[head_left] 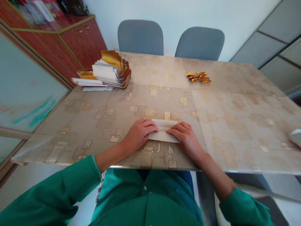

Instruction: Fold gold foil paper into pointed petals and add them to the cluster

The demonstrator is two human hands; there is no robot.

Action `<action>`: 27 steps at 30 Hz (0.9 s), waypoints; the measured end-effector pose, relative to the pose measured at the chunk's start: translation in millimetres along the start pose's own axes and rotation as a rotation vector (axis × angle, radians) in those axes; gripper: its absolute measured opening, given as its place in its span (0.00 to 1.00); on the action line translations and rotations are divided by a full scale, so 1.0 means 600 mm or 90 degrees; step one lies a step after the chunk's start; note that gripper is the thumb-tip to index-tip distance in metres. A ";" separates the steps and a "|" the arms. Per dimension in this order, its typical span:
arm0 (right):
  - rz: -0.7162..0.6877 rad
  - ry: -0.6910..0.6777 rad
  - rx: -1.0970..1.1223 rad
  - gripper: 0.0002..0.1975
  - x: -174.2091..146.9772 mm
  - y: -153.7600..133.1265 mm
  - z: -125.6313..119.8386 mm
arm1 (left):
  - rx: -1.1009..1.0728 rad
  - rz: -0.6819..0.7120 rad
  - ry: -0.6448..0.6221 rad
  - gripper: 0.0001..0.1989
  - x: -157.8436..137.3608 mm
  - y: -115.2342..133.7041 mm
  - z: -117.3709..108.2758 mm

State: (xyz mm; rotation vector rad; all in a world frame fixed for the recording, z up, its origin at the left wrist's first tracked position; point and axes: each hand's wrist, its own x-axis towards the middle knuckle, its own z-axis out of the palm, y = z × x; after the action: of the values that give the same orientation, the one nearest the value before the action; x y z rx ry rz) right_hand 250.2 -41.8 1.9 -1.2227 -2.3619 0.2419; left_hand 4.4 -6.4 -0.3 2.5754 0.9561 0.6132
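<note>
A small white sheet of paper (162, 136) with creases across it lies near the table's front edge. My left hand (142, 131) is closed on its left end, thumb and fingers pinching the paper. At the opposite end my right hand (184, 135) grips the sheet, its thumb pressed along a raised fold. Parts of both short ends are hidden under my fingers. Farther off, to the left, stands a stack of gold-and-white paper (113, 70), bent over in a curve. A folded gold paper piece (199, 77) with pleated points sits at the back right.
The table (127, 119) has a patterned, shiny cover. Two grey chairs (140, 37) stand behind it against the wall. A wooden cabinet (81, 40) is at the far left. Something white (295, 136) shows at the right edge.
</note>
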 end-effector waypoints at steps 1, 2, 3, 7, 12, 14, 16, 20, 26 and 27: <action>-0.015 -0.002 -0.023 0.11 -0.003 -0.002 -0.002 | 0.008 0.014 -0.001 0.17 -0.003 -0.001 -0.001; -0.028 -0.009 -0.045 0.10 -0.005 -0.004 -0.004 | 0.017 0.029 -0.002 0.17 -0.006 -0.001 -0.001; -0.041 -0.019 -0.064 0.10 -0.007 -0.005 -0.007 | 0.026 0.043 -0.002 0.17 -0.009 -0.001 -0.002; -0.059 -0.071 -0.108 0.14 -0.018 -0.008 -0.014 | 0.076 0.092 0.000 0.17 -0.022 0.001 -0.004; -0.037 -0.084 -0.152 0.19 -0.033 -0.016 -0.008 | 0.136 0.104 -0.012 0.17 -0.033 -0.006 -0.003; -0.029 -0.083 -0.183 0.20 -0.037 -0.021 -0.002 | 0.144 0.103 -0.019 0.17 -0.034 -0.008 -0.004; -0.024 -0.083 -0.215 0.20 -0.039 -0.026 0.004 | 0.153 0.100 -0.016 0.17 -0.031 0.000 -0.004; -0.010 -0.080 -0.235 0.20 -0.037 -0.032 0.009 | 0.159 0.085 0.058 0.16 -0.016 0.046 0.010; -0.003 -0.091 -0.211 0.18 -0.040 -0.029 0.002 | 0.158 0.049 -0.019 0.26 -0.026 0.086 0.053; -0.006 -0.090 -0.208 0.19 -0.043 -0.028 0.002 | 0.159 0.045 -0.027 0.26 -0.031 0.083 0.056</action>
State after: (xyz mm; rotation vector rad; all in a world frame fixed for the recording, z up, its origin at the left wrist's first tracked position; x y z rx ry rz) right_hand 250.2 -72.3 -1.2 -1.3798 -2.6030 -0.0669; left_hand 35.3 -59.9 -12.5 2.8394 0.9867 0.4807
